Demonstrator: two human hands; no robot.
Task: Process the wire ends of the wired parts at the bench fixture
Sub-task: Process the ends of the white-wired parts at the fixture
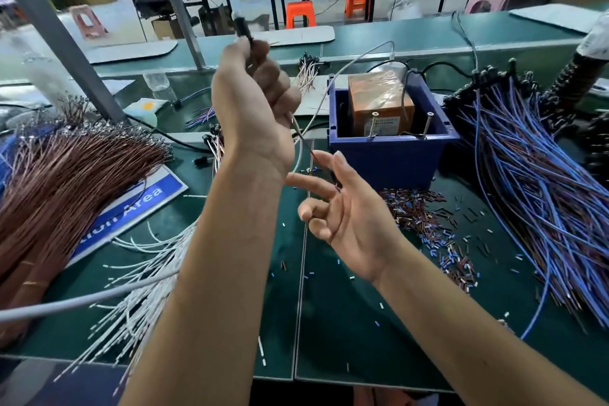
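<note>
My left hand [253, 99] is raised above the green bench and grips a wired part [242, 30], its small black head sticking up past my fingers. The part's thin wires [304, 142] hang down below my palm. My right hand [342, 208] is held palm up just below, fingers spread and relaxed, its fingertips touching the lower wire ends. The bench fixture, a blue box [392, 148] holding an orange block with two upright screws, stands right behind my right hand.
A fan of brown wires [66, 181] lies at left, white wires [145, 293] at lower left, and a big heap of blue and brown wired parts [534, 181] at right. Cut insulation bits [428, 221] litter the mat. A grey cable [82, 301] crosses at lower left.
</note>
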